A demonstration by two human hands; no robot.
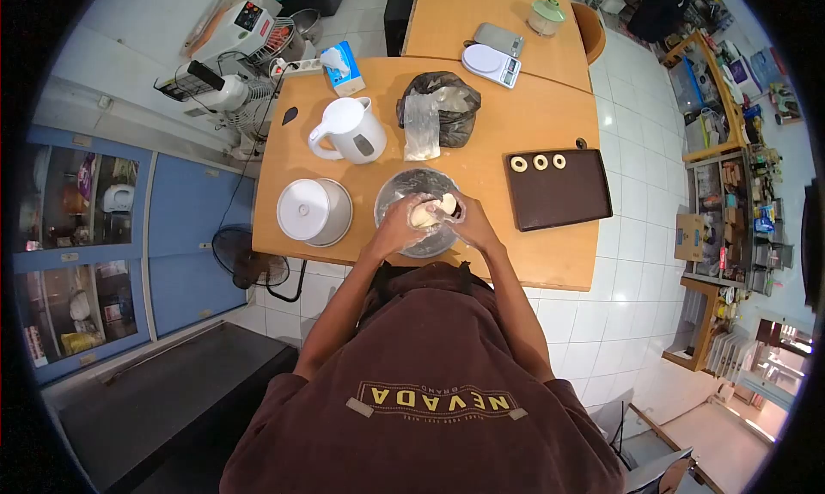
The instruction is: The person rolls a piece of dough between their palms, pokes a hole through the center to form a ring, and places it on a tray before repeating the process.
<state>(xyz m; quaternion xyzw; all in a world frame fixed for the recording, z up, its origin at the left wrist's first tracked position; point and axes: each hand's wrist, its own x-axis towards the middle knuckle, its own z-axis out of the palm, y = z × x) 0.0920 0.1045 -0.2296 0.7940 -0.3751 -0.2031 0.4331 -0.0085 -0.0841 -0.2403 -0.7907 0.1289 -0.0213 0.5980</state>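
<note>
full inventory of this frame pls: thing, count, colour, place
clear round glass bowl: 1, transparent, near table edge, both hands inside
pale dough lump: 1, cream, in the bowl, between the hands
dark rectangular baking tray: 1, brown, right of the bowl
ring-shaped dough pieces: 3, pale, in a row along the tray's far edge
white electric kettle: 1, white, beyond the bowl, to its left
round metal pot with white lid: 1, silver and white, left of the bowl
black plastic bag: 1, black, table centre
white kitchen scale: 1, white, far edge
wooden table: 1, orange-brown
left hand: 1, on the dough
right hand: 1, on the dough
</note>
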